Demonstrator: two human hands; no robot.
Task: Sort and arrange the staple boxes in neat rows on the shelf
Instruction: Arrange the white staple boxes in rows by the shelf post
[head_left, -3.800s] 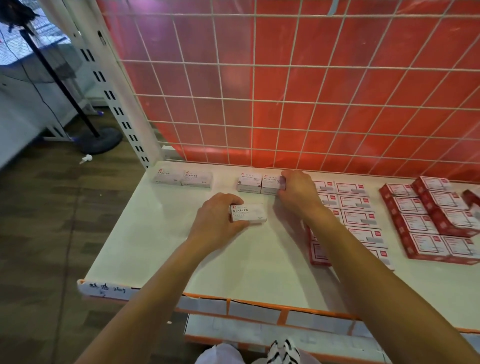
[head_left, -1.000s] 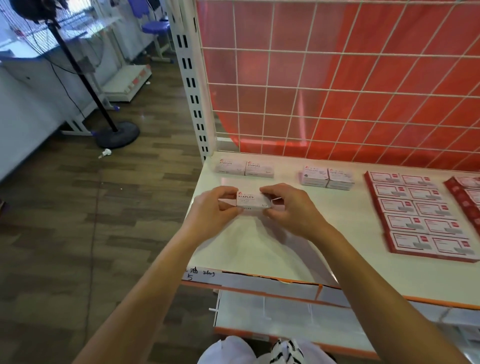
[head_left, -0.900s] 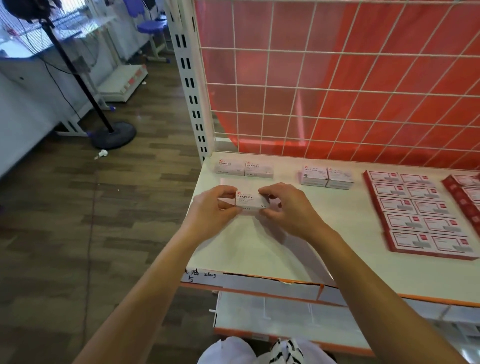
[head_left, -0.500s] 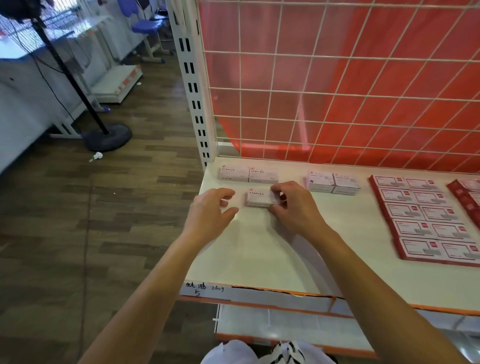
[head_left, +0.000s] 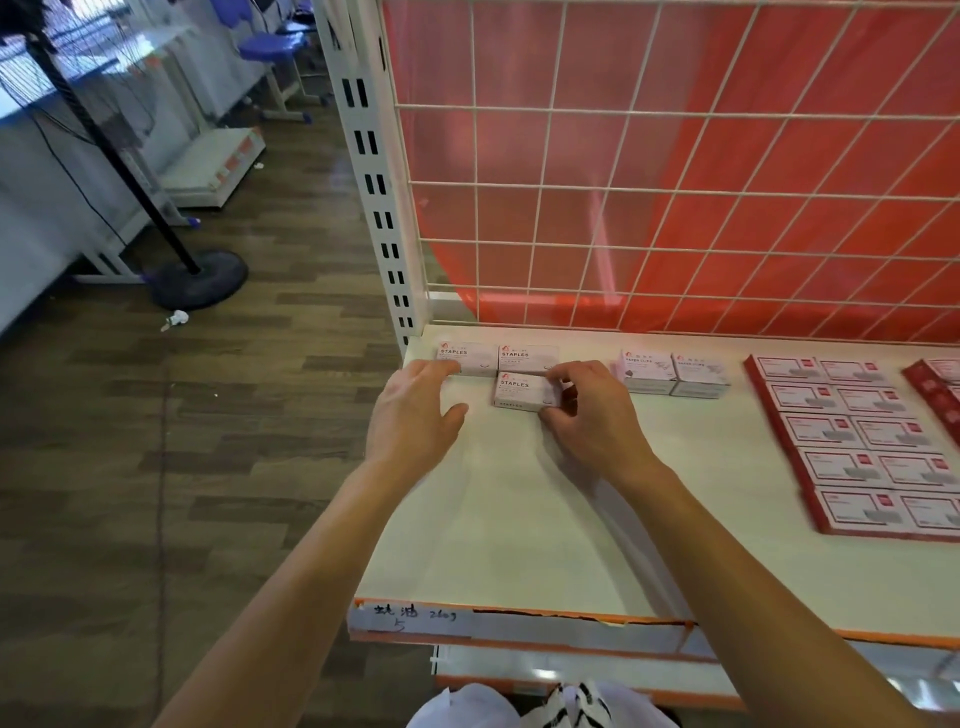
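A white staples box (head_left: 524, 391) lies flat on the white shelf (head_left: 519, 519), pressed up against two like boxes (head_left: 467, 356) in the back left corner. My right hand (head_left: 587, 415) pinches its right end between thumb and fingers. My left hand (head_left: 410, 410) hovers with relaxed fingers left of it, fingertips at the back-left box. Two white paper-clip boxes (head_left: 672, 371) sit further right along the back.
Red-edged boxes (head_left: 852, 441) lie in two neat columns at the right, more red boxes (head_left: 935, 389) at the frame edge. A white wire grid with red backing (head_left: 675, 182) closes the shelf's back. A slotted upright (head_left: 374, 182) marks the left end. A fan stand (head_left: 197, 275) is on the floor.
Both hands carried one staples box from the shelf's middle to the back left and set it against the two boxes there. My left hand then let go and opened.
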